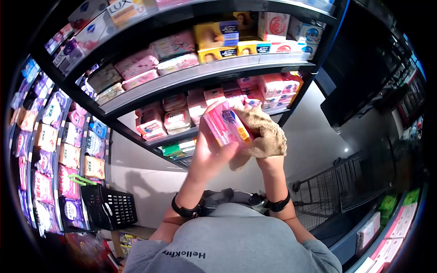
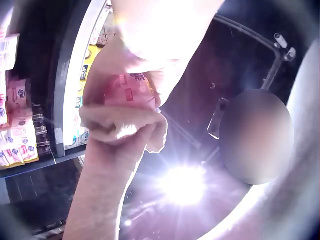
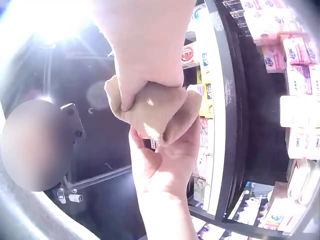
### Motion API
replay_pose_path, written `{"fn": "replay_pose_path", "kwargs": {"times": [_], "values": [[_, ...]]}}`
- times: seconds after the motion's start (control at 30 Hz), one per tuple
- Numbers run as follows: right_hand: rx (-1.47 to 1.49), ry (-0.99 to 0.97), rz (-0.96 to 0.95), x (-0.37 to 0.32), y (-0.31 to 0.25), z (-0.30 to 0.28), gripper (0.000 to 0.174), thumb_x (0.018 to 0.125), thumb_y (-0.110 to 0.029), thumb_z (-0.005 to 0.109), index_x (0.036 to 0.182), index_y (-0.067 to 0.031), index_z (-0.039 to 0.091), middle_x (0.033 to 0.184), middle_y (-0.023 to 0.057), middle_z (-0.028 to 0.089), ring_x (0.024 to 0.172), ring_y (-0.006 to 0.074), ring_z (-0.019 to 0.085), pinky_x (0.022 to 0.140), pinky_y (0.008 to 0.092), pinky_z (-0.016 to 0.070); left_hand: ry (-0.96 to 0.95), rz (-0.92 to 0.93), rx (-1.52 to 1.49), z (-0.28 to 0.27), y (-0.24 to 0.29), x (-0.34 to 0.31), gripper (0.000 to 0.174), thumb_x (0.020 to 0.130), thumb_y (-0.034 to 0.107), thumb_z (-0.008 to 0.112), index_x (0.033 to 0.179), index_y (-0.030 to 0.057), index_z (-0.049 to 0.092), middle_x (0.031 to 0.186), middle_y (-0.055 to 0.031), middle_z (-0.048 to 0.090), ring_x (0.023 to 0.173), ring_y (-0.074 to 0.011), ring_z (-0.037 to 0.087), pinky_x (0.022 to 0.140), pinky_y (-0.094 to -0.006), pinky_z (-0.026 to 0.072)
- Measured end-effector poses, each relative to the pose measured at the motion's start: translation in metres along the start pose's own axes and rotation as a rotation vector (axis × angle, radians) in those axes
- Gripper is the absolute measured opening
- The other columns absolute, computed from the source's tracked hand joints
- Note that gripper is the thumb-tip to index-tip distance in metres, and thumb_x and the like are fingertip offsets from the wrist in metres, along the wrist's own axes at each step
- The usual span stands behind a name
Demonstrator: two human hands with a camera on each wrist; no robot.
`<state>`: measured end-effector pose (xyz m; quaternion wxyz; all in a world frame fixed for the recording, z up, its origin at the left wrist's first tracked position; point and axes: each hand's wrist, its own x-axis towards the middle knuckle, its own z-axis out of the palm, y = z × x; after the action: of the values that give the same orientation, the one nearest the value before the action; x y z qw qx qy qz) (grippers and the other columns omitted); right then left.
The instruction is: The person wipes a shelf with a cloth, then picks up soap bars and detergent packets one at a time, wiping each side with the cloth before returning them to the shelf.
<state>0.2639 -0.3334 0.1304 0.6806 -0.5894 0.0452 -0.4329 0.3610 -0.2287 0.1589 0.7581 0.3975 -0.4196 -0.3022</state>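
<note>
A pink soap pack [image 1: 225, 123] with a blue label and a yellow corner is held up before the shelf. My left hand [image 1: 210, 148] grips it, thumb along its near side. My right hand [image 3: 147, 67] grips a tan cloth [image 1: 269, 133], bunched over its fingers and pressed against the pack's right side. In the left wrist view, part of the pack [image 2: 131, 91] shows between my left hand and the cloth [image 2: 122, 122]. The right wrist view shows the cloth between both hands, hiding most of the pack.
Pink packs [image 1: 177, 119] line the lower shelf, with yellow boxes [image 1: 216, 36] on the shelf above. At the left stands a black basket [image 1: 120, 207] beside a rack of bagged goods [image 1: 45, 136]. A wire shopping cart [image 1: 318, 195] stands at the right.
</note>
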Motion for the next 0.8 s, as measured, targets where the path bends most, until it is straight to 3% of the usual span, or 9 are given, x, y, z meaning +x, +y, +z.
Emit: {"fn": "replay_pose_path", "kwargs": {"times": [0.1,0.17,0.23,0.3,0.33,0.43,0.47,0.7,0.8], "values": [[-0.181,-0.075,-0.118,0.005,0.001,0.005,0.065,0.064,-0.016,0.073,0.119,0.0062,0.046,0.118,0.0141,0.050,0.101,0.0193,0.052,0.088,0.0305,0.0396,0.139,0.322,0.360,0.004,-0.003,-0.002,0.084,0.072,0.017,0.072,0.134,0.0001,0.018,0.129,-0.0116,0.033,0.117,-0.0207,0.038,0.099,-0.0330,0.0302],[0.018,-0.072,0.033,-0.003,-0.001,0.007,0.067,0.063,-0.017,0.074,0.119,0.0059,0.045,0.118,0.0144,0.051,0.101,0.0193,0.052,0.088,0.0308,0.0399,0.143,0.340,0.502,-0.001,-0.005,-0.002,0.089,0.065,0.013,0.076,0.133,0.0002,0.020,0.131,-0.0131,0.031,0.119,-0.0212,0.035,0.099,-0.0333,0.0296],[-0.032,-0.017,-0.060,0.000,-0.007,0.016,0.067,0.062,-0.018,0.075,0.118,0.0060,0.047,0.115,0.0138,0.054,0.101,0.0183,0.053,0.088,0.0300,0.0402,0.150,0.446,0.527,-0.006,-0.013,-0.008,0.092,0.060,0.009,0.079,0.132,0.0019,0.023,0.131,-0.0136,0.031,0.119,-0.0220,0.035,0.098,-0.0341,0.0299],[-0.107,0.091,-0.037,-0.001,-0.004,0.017,0.062,0.063,-0.017,0.074,0.115,0.0067,0.049,0.110,0.0126,0.056,0.097,0.0163,0.053,0.087,0.0285,0.0403,0.203,0.613,0.958,-0.006,-0.004,-0.005,0.089,0.059,0.007,0.079,0.131,0.0040,0.027,0.130,-0.0143,0.032,0.120,-0.0232,0.034,0.098,-0.0360,0.0298],[0.068,0.090,-0.066,-0.002,-0.005,0.020,0.052,0.067,-0.007,0.069,0.112,0.0073,0.048,0.105,0.0098,0.057,0.094,0.0136,0.054,0.085,0.0273,0.0413,0.210,0.716,1.110,-0.003,0.004,-0.001,0.078,0.055,0.004,0.078,0.122,0.0038,0.039,0.116,-0.0202,0.047,0.102,-0.0335,0.051,0.085,-0.0357,0.0420],[-0.162,0.089,-0.240,-0.001,-0.015,0.016,0.039,0.064,-0.009,0.069,0.098,0.0070,0.056,0.098,0.0116,0.058,0.087,0.0177,0.056,0.079,0.0287,0.0431,0.140,0.543,0.795,-0.013,-0.016,-0.011,0.075,0.055,0.002,0.077,0.121,0.0032,0.040,0.114,-0.0204,0.048,0.098,-0.0342,0.053,0.082,-0.0371,0.0437],[-0.232,0.095,-0.289,-0.002,-0.020,0.018,0.035,0.064,-0.009,0.069,0.093,0.0067,0.057,0.095,0.0136,0.058,0.085,0.0215,0.056,0.078,0.0296,0.0432,0.130,0.585,0.779,-0.014,-0.019,-0.011,0.074,0.056,0.001,0.077,0.120,0.0031,0.040,0.111,-0.0198,0.050,0.097,-0.0332,0.054,0.081,-0.0370,0.0443],[-0.261,0.201,-0.246,-0.017,-0.012,0.016,0.033,0.063,-0.003,0.065,0.093,0.0063,0.057,0.093,0.0144,0.058,0.084,0.0242,0.057,0.077,0.0300,0.0434,0.148,0.516,0.751,-0.008,-0.021,-0.019,0.072,0.057,0.004,0.078,0.119,0.0029,0.042,0.109,-0.0171,0.051,0.097,-0.0277,0.054,0.081,-0.0342,0.0444],[-0.227,0.204,-0.174,-0.019,-0.015,0.019,0.032,0.065,-0.005,0.066,0.093,0.0062,0.057,0.093,0.0136,0.058,0.083,0.0205,0.057,0.076,0.0285,0.0442,0.147,0.477,0.757,-0.007,-0.015,-0.022,0.070,0.058,0.004,0.077,0.119,0.0024,0.042,0.108,-0.0159,0.051,0.096,-0.0260,0.055,0.080,-0.0331,0.0445]]}}
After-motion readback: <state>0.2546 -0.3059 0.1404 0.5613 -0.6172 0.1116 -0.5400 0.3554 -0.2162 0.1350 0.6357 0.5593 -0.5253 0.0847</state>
